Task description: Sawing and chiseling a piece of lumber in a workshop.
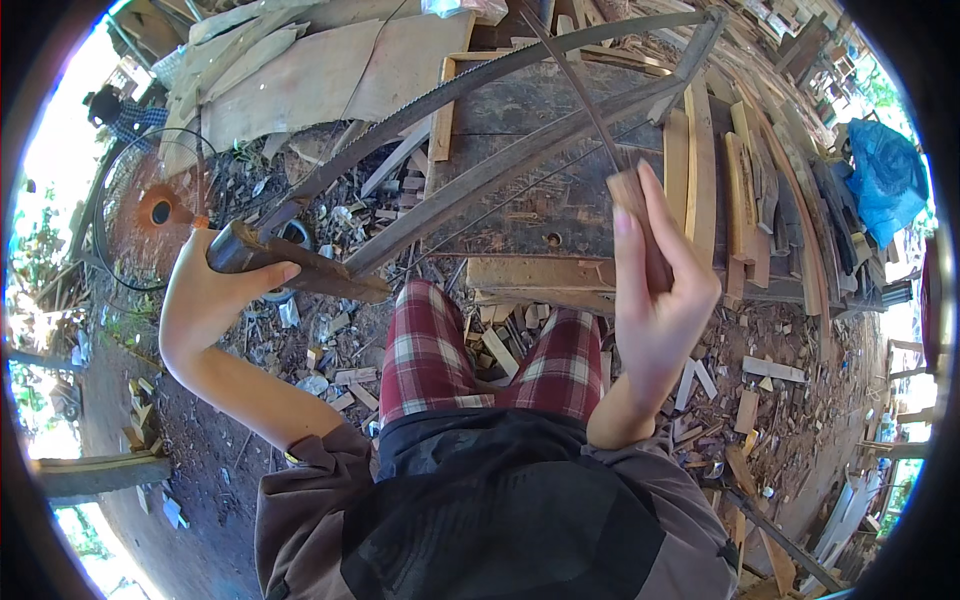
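Observation:
I hold a large wooden frame saw [520, 150] up in front of me. My left hand [205, 290] grips its dark wooden end piece at the left, where the toothed blade [420, 105] starts. The blade arcs up and right to the far end of the frame [700, 40]. My right hand [655, 300] is closed around a short brown wooden stick [640, 215] tied to a thin cord or rod running up across the frame. My legs in red plaid trousers [430, 350] show below.
A dark wooden workbench [560, 210] stands ahead, with planks [700, 150] stacked at its right. Plywood sheets [300, 80] lie at the back left. Wood scraps and chips litter the dirt ground [330, 350]. A blue tarp [885, 175] sits far right. A person [125, 115] is at the far left.

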A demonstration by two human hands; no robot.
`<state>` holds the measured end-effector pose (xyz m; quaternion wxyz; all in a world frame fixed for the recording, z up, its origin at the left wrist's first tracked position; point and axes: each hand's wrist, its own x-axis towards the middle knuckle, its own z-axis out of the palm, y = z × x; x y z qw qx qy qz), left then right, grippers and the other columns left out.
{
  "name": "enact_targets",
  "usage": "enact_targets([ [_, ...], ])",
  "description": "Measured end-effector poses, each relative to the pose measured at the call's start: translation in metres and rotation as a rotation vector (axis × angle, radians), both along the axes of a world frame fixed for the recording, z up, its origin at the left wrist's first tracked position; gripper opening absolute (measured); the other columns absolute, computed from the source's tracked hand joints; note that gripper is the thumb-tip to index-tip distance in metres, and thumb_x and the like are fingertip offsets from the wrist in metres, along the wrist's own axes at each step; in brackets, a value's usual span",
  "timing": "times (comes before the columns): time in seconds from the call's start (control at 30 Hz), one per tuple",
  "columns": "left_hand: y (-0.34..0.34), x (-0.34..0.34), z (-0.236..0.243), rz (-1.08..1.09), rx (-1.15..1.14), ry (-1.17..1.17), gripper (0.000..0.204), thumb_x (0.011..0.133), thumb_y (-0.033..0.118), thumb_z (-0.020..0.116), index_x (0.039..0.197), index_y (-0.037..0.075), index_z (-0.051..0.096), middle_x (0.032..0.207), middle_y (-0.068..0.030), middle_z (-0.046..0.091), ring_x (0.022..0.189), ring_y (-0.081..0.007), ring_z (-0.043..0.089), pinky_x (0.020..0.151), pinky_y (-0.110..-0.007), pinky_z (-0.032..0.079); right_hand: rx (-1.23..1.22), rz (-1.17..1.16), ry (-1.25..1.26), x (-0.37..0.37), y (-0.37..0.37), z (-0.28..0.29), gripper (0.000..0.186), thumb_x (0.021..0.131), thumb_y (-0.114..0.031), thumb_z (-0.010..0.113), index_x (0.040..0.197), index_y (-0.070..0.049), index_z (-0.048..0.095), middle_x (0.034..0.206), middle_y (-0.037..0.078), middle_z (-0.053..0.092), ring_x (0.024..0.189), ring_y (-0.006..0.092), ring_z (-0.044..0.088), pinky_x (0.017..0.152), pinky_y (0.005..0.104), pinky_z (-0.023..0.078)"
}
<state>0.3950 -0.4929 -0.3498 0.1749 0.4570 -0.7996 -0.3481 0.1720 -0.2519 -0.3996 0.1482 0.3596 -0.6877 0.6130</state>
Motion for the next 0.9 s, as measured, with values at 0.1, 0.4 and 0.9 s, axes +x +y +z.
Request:
enact_targets([
  [0.1, -0.004, 0.004, -0.004, 0.009, -0.052, -0.016, 0.054, 0.06, 0.022, 0.091, 0.094, -0.003, 0.058, 0.081, -0.0077, 0.065, 0.071, -0.01, 0.061, 0.063, -0.024, 0.05, 0.046, -0.044, 0.025, 0.011, 0.025, -0.003, 0.036, 0.087, 0.002, 0.062, 0.123, 0.004, 0.06, 0.091, 0.013, 0.07, 0.08, 0.0072, 0.062, 0.067, 0.0191, 0.047],
  [0.4, 0.005, -0.001, 0.002, -0.034, -0.022, -0.048, 0.05, 0.063, 0.02, 0.09, 0.094, -0.004, 0.059, 0.08, -0.0076, 0.066, 0.07, -0.0097, 0.06, 0.062, -0.025, 0.049, -0.012, -0.058, 0.065, -0.016, -0.009, -0.003, 0.035, 0.087, 0.0, 0.065, 0.121, 0.003, 0.062, 0.074, 0.006, 0.064, 0.064, 0.0026, 0.054, 0.055, 0.0185, 0.042],
  [0.9, 0.02, 0.004, 0.0, 0.041, -0.173, -0.199, 0.055, 0.063, 0.026, 0.09, 0.095, 0.0, 0.055, 0.081, -0.0055, 0.062, 0.071, -0.0084, 0.057, 0.062, -0.024, 0.048, 0.136, -0.179, 0.239, -0.004, -0.001, -0.01, 0.039, 0.086, 0.001, 0.065, 0.125, -0.001, 0.061, 0.069, 0.004, 0.058, 0.054, 0.0045, 0.047, 0.047, 0.0206, 0.037],
])
